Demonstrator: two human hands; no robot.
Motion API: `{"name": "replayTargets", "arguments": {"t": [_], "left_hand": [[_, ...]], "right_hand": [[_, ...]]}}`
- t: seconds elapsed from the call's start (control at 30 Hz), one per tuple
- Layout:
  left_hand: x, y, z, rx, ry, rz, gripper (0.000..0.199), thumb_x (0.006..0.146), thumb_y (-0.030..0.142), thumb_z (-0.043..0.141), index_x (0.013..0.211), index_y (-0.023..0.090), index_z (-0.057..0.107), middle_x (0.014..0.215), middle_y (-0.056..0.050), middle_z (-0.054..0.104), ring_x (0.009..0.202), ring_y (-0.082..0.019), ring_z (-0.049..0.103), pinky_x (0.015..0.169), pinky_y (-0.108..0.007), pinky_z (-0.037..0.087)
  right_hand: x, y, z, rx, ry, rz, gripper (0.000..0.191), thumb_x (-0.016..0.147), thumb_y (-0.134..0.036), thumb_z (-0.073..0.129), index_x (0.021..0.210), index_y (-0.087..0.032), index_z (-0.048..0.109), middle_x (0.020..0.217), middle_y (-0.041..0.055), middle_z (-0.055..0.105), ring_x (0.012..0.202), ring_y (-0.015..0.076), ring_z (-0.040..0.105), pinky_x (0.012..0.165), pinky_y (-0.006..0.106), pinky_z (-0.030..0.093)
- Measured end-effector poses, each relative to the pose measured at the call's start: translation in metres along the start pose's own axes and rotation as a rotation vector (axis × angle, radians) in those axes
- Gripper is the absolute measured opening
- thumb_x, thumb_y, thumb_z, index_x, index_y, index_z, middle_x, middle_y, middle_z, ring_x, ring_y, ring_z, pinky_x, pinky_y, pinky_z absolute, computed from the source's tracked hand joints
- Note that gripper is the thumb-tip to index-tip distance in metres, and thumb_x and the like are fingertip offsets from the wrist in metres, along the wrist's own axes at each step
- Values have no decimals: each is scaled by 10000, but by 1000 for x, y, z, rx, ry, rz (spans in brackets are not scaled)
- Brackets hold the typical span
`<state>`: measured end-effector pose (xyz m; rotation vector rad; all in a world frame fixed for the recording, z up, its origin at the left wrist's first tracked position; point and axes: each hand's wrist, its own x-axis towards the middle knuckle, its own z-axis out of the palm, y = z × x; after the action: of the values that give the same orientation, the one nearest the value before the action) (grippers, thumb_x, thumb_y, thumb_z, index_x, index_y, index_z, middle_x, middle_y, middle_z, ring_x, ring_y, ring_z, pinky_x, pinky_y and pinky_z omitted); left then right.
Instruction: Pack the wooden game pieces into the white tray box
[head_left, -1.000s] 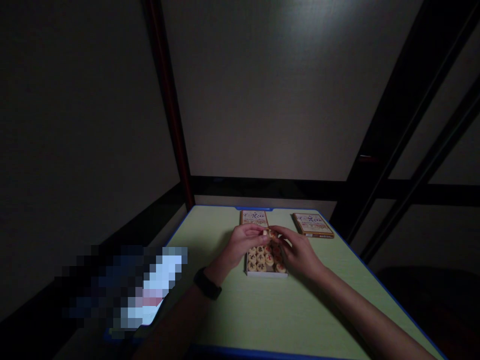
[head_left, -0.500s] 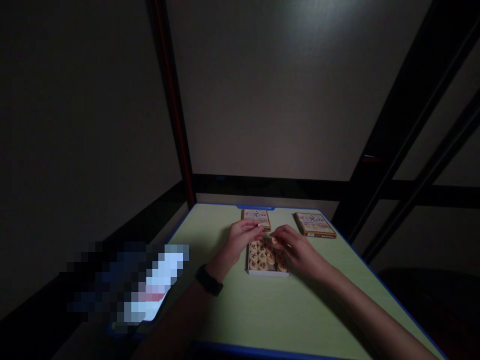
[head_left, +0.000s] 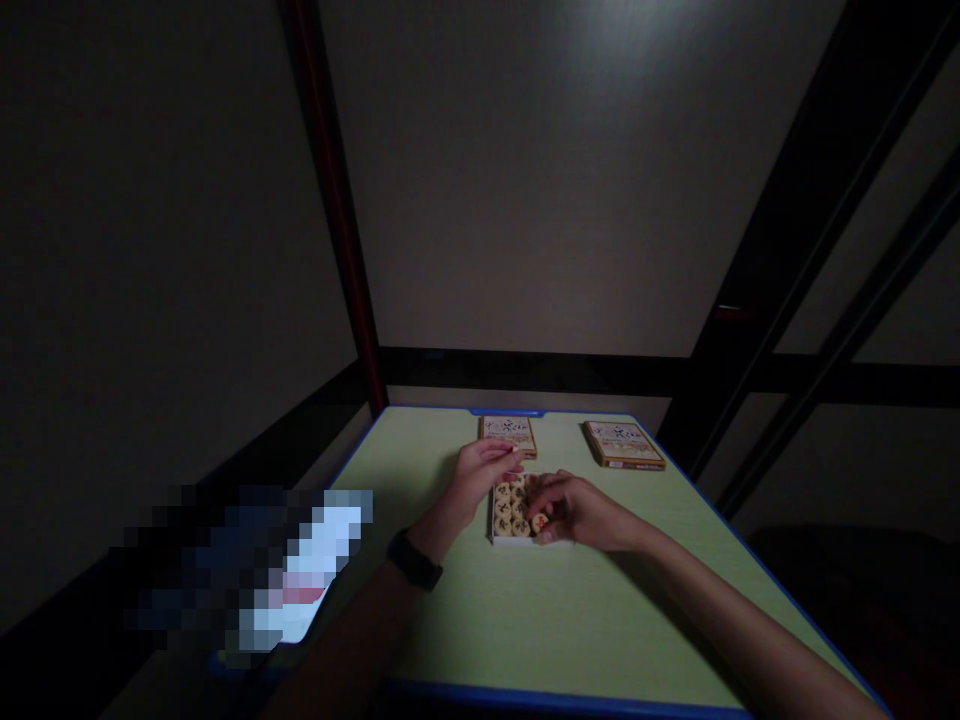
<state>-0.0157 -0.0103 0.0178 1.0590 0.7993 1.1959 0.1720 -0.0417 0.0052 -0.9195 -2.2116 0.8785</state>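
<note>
A shallow white box (head_left: pixel 511 541) holds rows of round wooden xiangqi pieces (head_left: pixel 502 508), the ones in sight mostly with black characters. Over its right side, my right hand (head_left: pixel 574 510) has its fingers closed on a red-marked xiangqi piece (head_left: pixel 540 522) at the box's near side. The hand hides much of the box's right part. My left hand (head_left: pixel 481 475), with a dark band on the wrist, hovers at the far left corner of the box. Its thumb and fingers are pinched on a small pale piece (head_left: pixel 517 449), mostly covered by the fingers.
Behind the left hand lies a printed flat box (head_left: pixel 508 428), and a second printed box (head_left: pixel 622 443) is at the far right of the green table (head_left: pixel 465 620). A lit, blurred-out screen (head_left: pixel 315 570) is at the left edge. Walls stand behind and to the left.
My right hand has moved down and nearer, from above the box's far part to its near side, with a red-marked piece in its fingers. The left hand has stayed nearly still.
</note>
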Motion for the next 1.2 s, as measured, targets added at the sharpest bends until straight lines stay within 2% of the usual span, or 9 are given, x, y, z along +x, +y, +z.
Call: {"name": "replayTargets", "arguments": {"t": [0.1,0.33,0.5,0.7,0.9,1.07,1.2], "left_hand": [[1,-1,-1,2,4,-9,474,493,360,935,794,120,658,782,-48,713,635,-127,667,657,-250,549],[1,-1,-1,19,-12,12,472,504,377,928,795,119,661,788,-56,716,633,-118,657,659,-246,538],[2,-2,-1,40,-20,15,461,508,378,922,794,122,667,771,-47,711,641,-116,652,649,-235,530],[5,-7,-3,105,-38,41,414,543,353,906,801,129,673,751,-40,704,657,-116,644,637,-225,513],[4,-8,-1,121,-34,54,372,549,307,897,792,134,675,771,-49,712,697,-139,658,661,-246,524],[4,-8,-1,158,-55,93,345,528,230,897,777,141,677,804,-52,716,770,-159,664,765,-282,530],[6,-10,-2,243,-102,108,315,532,206,884,755,148,669,775,-37,701,721,-143,642,707,-259,514]], "right_hand": [[0,-1,-2,30,-8,7,346,691,-498,805,792,-170,764,722,11,578,652,140,511,583,254,409],[0,1,-2,13,-30,26,340,662,-464,836,809,-164,773,747,22,606,687,152,541,592,258,427],[0,1,-2,-25,-41,9,332,665,-458,833,789,-157,771,688,5,582,652,142,518,579,254,415],[-2,-4,-4,-85,-79,7,256,664,-376,847,789,-165,774,705,9,617,624,132,537,592,250,443],[-4,-10,-5,-237,-53,-12,227,631,-265,873,825,-193,779,833,32,679,737,162,598,693,272,471],[-4,-15,-6,-318,-76,-12,240,576,-174,897,782,-200,776,812,16,687,770,171,603,745,284,458],[-7,-18,-16,-305,-81,25,328,573,-191,903,878,-202,781,894,33,705,826,187,621,775,303,465]]}}
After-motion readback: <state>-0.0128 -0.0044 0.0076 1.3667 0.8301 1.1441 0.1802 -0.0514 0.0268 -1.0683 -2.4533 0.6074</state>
